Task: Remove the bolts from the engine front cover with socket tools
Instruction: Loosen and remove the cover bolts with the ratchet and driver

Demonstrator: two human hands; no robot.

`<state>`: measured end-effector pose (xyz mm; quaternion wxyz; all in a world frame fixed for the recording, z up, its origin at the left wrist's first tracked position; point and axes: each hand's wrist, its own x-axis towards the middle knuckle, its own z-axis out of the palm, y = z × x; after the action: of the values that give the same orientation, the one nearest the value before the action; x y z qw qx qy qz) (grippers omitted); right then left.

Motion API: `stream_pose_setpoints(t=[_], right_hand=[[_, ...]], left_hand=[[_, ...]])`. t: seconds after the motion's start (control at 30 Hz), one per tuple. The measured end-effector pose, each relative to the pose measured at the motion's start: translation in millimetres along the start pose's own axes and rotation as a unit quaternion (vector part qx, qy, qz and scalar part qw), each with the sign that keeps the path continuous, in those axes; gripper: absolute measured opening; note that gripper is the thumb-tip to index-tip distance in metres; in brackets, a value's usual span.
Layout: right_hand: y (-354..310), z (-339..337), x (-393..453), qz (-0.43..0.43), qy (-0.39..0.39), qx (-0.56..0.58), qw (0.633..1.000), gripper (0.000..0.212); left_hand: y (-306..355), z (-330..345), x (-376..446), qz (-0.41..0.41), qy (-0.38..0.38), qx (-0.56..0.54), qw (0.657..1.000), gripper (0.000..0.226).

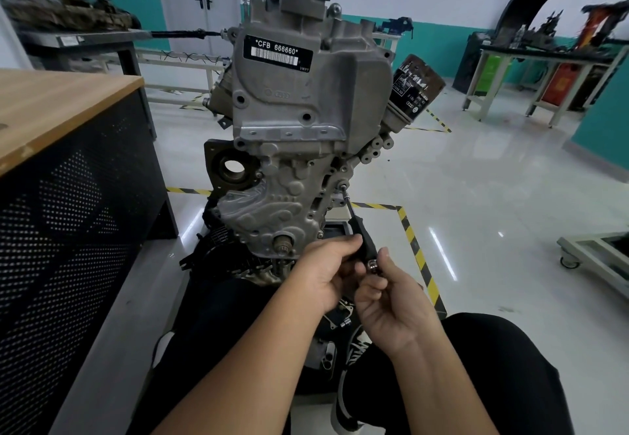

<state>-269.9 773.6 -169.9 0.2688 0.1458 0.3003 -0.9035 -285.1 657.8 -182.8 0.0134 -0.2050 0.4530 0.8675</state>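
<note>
Fingers of left hand (326, 273) curl round the black handle of the socket driver (364, 242), thumb tip on the handle's left side. Right hand (391, 302) pinches the chrome end of the same handle (373, 267) between thumb and curled fingers, palm facing up. Driver shaft runs up and left from the handle; its tip sits on a bolt (343, 187) at the right edge of the engine front cover (272, 210). Cover is the ribbed grey casting on the lower front of the engine (306, 94), which stands upright on a stand, label "CFB 666660" on the upper housing. Crank stub (284, 243) pokes out at the cover's bottom, just left of the left hand. Oil filter (413, 89) hangs off the engine's right side, tilted. Small chrome socket (345, 324) lies on the dark base below the hands. Wood-topped bench (51, 108) with perforated black panel stands to the left. Yellow-black floor tape (420, 257) runs right of the hands. Dark-trousered knee (493, 366) at lower right.
</note>
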Motion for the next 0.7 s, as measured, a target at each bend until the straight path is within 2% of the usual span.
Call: stream_pose_setpoints(t=[0.3, 0.4, 0.43, 0.47, 0.53, 0.57, 0.6, 0.67, 0.7], right_hand=[[5, -1, 7, -0.012, 0.010, -0.040, 0.999, 0.023], [6, -4, 9, -0.047, 0.035, -0.106, 0.993, 0.023], [7, -6, 10, -0.098, 0.067, -0.198, 0.973, 0.024], [8, -9, 12, -0.165, 0.109, -0.333, 0.922, 0.028], [11, -14, 18, -0.291, 0.165, -0.548, 0.766, 0.034], [14, -15, 21, -0.312, 0.175, -0.569, 0.741, 0.034], [15, -15, 21, -0.312, 0.174, -0.559, 0.748, 0.033], [15, -10, 16, -0.206, 0.118, -0.360, 0.902, 0.027], [13, -6, 12, -0.112, 0.059, -0.218, 0.968, 0.025]], left_hand=[[0, 1, -2, -0.005, -0.004, -0.001, 1.000, 0.007], [-2, 1, 0, 0.005, -0.004, 0.010, 1.000, 0.019], [-4, 1, 1, 0.014, 0.002, 0.014, 1.000, 0.026], [-6, 1, 2, 0.022, 0.009, 0.017, 1.000, 0.030], [-6, 2, 3, 0.029, 0.014, 0.020, 0.999, 0.032], [-7, 2, 3, 0.029, 0.018, 0.016, 0.999, 0.032], [-7, 1, 3, 0.026, 0.022, 0.016, 0.999, 0.030], [-5, 0, 0, 0.018, 0.017, 0.032, 0.999, 0.020], [-3, 0, -2, 0.006, 0.014, 0.032, 0.999, 0.015]])
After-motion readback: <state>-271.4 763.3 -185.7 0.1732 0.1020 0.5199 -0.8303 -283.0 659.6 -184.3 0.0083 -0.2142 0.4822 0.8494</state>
